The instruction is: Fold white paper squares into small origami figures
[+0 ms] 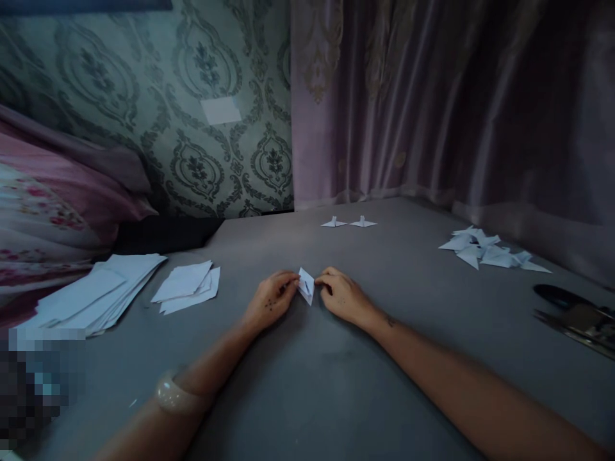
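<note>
A small folded white paper (306, 288), shaped like a narrow diamond, is held up between my two hands over the middle of the grey table. My left hand (275, 296) pinches its left edge between thumb and fingers. On the opposite side, my right hand (343, 293) has thumb and fingertips closed at the right edge of the paper. A slit or dark fold line shows near its centre. Beyond the hands, two folded paper cranes (363, 221) stand side by side on the table.
Left lie a large stack of white sheets (103, 291) and a smaller pile of paper squares (187, 286). A heap of folded paper cranes (490, 248) sits at the right, with dark-handled scissors (571, 310) nearer me. Curtains (365, 128) hang behind the grey table (307, 397).
</note>
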{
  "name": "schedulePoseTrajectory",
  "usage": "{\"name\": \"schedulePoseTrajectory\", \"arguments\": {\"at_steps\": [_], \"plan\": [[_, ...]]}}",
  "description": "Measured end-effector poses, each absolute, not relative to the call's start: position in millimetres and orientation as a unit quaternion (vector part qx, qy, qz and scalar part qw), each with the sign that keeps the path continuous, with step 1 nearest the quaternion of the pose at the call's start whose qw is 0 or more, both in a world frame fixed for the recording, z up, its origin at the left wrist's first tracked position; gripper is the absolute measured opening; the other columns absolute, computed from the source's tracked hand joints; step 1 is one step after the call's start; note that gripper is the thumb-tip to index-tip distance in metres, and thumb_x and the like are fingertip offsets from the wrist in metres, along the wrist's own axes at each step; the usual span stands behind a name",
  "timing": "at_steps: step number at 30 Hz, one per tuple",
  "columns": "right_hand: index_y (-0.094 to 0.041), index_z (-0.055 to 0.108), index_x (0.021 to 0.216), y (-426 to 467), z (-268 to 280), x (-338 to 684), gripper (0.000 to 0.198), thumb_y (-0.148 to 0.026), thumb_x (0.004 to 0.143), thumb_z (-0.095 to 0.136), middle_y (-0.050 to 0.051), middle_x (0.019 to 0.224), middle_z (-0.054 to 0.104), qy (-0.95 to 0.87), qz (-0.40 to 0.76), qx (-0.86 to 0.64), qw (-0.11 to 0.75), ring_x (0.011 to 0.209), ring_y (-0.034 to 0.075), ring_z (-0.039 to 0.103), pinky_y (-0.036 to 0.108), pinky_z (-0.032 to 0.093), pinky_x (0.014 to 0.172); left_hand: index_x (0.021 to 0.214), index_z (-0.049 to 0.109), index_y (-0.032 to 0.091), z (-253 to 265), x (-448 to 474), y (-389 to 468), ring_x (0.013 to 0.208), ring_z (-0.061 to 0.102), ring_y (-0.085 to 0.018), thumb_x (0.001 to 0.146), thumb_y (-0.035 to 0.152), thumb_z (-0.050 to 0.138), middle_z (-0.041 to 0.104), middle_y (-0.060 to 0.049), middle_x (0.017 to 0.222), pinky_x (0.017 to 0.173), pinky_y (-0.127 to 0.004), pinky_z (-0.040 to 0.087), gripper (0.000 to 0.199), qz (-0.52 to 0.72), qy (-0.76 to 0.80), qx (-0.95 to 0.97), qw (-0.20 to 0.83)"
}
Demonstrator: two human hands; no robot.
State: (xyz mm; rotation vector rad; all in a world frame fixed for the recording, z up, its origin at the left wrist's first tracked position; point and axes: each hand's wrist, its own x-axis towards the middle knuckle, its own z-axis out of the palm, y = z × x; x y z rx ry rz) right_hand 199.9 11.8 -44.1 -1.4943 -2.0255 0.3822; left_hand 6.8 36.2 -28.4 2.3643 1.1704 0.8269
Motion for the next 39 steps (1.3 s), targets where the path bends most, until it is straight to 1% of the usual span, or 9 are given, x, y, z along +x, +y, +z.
{"name": "schedulePoseTrajectory", "arguments": {"at_steps": [7, 11, 15, 22, 27, 30, 33, 36, 39], "plan": [[-0.022, 0.06, 0.117, 5.1, -41.8, 191.4, 0.044, -0.006, 0.08, 0.044, 0.006, 0.108, 0.06, -0.783, 0.18, -0.507, 0.313, 0.1, 0.017, 0.056, 0.029, 0.043, 0.088, 0.105, 0.066, 0.016, -23.1, 15.0, 28.6, 0.081, 0.061, -0.02, 0.08, 0.05, 0.055, 0.069, -0.008, 0.089, 0.072, -0.029, 0.045, 0.044, 0.262, 0.459, 0.816, 0.234], [-0.024, 0.053, 0.124, 6.7, -40.9, 185.7, 0.056, 0.001, 0.076, 0.039, 0.005, 0.112, 0.06, -0.782, 0.2, -0.439, 0.394, 0.101, 0.015, 0.056, 0.029, 0.043, 0.091, 0.094, 0.07, 0.013, -24.7, 15.2, 32.4, 0.08, 0.063, -0.02, 0.078, 0.04, 0.059, 0.07, -0.007, 0.086, 0.072, -0.027, 0.046, 0.033, 0.339, 0.483, 0.708, 0.387], [-0.022, 0.049, 0.123, 14.3, -41.3, 183.8, 0.057, -0.001, 0.07, 0.043, 0.006, 0.112, 0.06, -0.679, 0.216, -0.479, 0.512, 0.092, 0.014, 0.058, 0.027, 0.048, 0.079, 0.088, 0.068, 0.011, -28.3, 17.6, 36.1, 0.066, 0.062, -0.013, 0.068, 0.022, 0.069, 0.069, -0.006, 0.077, 0.061, -0.021, 0.047, 0.023, 0.427, 0.489, 0.491, 0.581], [-0.015, 0.047, 0.116, 19.8, -39.6, 180.7, 0.043, -0.029, 0.077, 0.059, 0.009, 0.099, 0.065, -0.545, 0.437, -0.476, 0.534, 0.085, 0.017, 0.062, 0.031, 0.049, 0.075, 0.089, 0.062, 0.012, -31.0, 23.7, 35.2, 0.073, 0.063, -0.012, 0.065, 0.013, 0.072, 0.067, -0.006, 0.086, 0.068, -0.022, 0.051, 0.026, 0.48, 0.423, 0.378, 0.669], [-0.016, 0.047, 0.112, 19.3, -37.9, 180.4, 0.043, -0.025, 0.073, 0.062, 0.004, 0.086, 0.065, -0.527, 0.476, -0.451, 0.541, 0.076, 0.015, 0.062, 0.028, 0.048, 0.069, 0.094, 0.059, 0.013, -31.2, 24.7, 30.8, 0.066, 0.06, -0.012, 0.068, 0.025, 0.071, 0.065, -0.005, 0.08, 0.061, -0.021, 0.047, 0.031, 0.438, 0.43, 0.483, 0.624], [-0.014, 0.047, 0.114, 22.0, -37.7, 185.9, 0.044, -0.022, 0.073, 0.061, 0.0, 0.076, 0.062, -0.538, 0.477, -0.478, 0.505, 0.069, 0.013, 0.059, 0.026, 0.046, 0.065, 0.102, 0.057, 0.016, -26.9, 21.5, 28.6, 0.08, 0.059, -0.015, 0.068, 0.019, 0.067, 0.062, -0.005, 0.092, 0.068, -0.024, 0.047, 0.036, 0.431, 0.427, 0.635, 0.479], [-0.012, 0.045, 0.119, 26.2, -39.7, 190.5, 0.047, -0.021, 0.075, 0.061, -0.003, 0.068, 0.06, -0.561, 0.476, -0.502, 0.455, 0.063, 0.012, 0.057, 0.025, 0.044, 0.061, 0.093, 0.062, 0.018, -25.9, 15.7, 29.2, 0.085, 0.056, -0.015, 0.072, 0.013, 0.057, 0.06, -0.005, 0.095, 0.073, -0.026, 0.045, 0.022, 0.374, 0.402, 0.774, 0.315], [-0.013, 0.045, 0.121, 30.8, -44.5, 192.7, 0.05, -0.018, 0.074, 0.062, 0.0, 0.076, 0.063, -0.612, 0.422, -0.526, 0.413, 0.067, 0.013, 0.058, 0.026, 0.045, 0.066, 0.085, 0.066, 0.019, -30.9, 10.7, 32.2, 0.081, 0.056, -0.014, 0.077, 0.011, 0.052, 0.06, -0.005, 0.094, 0.072, -0.025, 0.043, 0.017, 0.295, 0.387, 0.84, 0.24], [-0.017, 0.052, 0.116, 33.2, -47.8, 195.8, 0.042, -0.014, 0.074, 0.061, 0.005, 0.098, 0.062, -0.691, 0.274, -0.542, 0.392, 0.077, 0.013, 0.058, 0.028, 0.044, 0.075, 0.088, 0.066, 0.019, -36.4, 9.3, 35.0, 0.079, 0.057, -0.015, 0.084, 0.02, 0.052, 0.061, -0.004, 0.092, 0.073, -0.025, 0.042, 0.015, 0.244, 0.391, 0.861, 0.215]]}}
